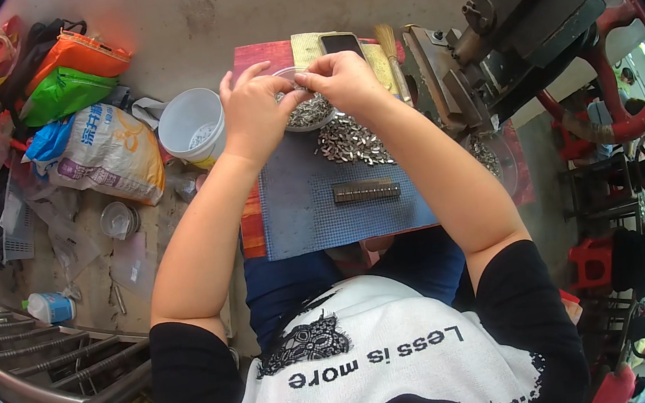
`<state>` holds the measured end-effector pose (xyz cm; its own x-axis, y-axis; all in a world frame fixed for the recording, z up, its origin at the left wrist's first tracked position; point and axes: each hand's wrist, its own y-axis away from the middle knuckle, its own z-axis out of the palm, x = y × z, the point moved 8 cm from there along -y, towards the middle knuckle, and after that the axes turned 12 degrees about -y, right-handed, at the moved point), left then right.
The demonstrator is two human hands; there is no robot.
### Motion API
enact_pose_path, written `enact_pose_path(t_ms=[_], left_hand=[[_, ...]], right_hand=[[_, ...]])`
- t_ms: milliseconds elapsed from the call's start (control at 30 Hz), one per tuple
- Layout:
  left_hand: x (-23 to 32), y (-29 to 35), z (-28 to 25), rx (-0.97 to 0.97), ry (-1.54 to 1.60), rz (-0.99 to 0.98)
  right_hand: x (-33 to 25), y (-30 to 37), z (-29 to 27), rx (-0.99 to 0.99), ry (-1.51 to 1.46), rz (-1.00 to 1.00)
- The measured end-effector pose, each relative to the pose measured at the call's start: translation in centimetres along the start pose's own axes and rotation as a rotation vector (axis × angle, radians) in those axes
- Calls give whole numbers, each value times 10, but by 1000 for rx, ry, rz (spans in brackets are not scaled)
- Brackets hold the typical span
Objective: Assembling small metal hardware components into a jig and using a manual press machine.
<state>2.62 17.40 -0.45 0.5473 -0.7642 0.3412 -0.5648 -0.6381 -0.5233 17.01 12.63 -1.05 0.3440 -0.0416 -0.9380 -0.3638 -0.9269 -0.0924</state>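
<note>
My left hand (259,108) and my right hand (346,82) meet over a clear round bowl (313,126). Thumb and forefinger are pinched together on both, and whatever sits between the fingertips is too small or hidden to make out. Small shiny metal pieces (307,113) fill the bowl. Beside it, under my right forearm, a loose pile of short metal pins (351,141) lies on a blue textured mat (292,213). Closer to me on that mat rests a dark metal bar-shaped fixture (365,190) with a row of slots.
A dark press (532,6) with a red handwheel (637,74) stands at the right. Behind the bowl lie a phone (341,41) and a brush (385,37). A white bucket (192,121) and stuffed sacks (95,153) are left; a metal rack (54,379) stands lower left.
</note>
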Motion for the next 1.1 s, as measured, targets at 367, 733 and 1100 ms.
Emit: enact_pose_path(t_ms=[367, 733, 1100], left_hand=[[10, 8, -15, 182, 21, 65], [38, 77, -27, -12, 348, -56], [60, 138, 7, -201, 161, -142]], right_hand=[[8, -2, -3, -69, -249, 190], [26, 73, -5, -288, -83, 197], [46, 120, 4, -319, 151, 210]])
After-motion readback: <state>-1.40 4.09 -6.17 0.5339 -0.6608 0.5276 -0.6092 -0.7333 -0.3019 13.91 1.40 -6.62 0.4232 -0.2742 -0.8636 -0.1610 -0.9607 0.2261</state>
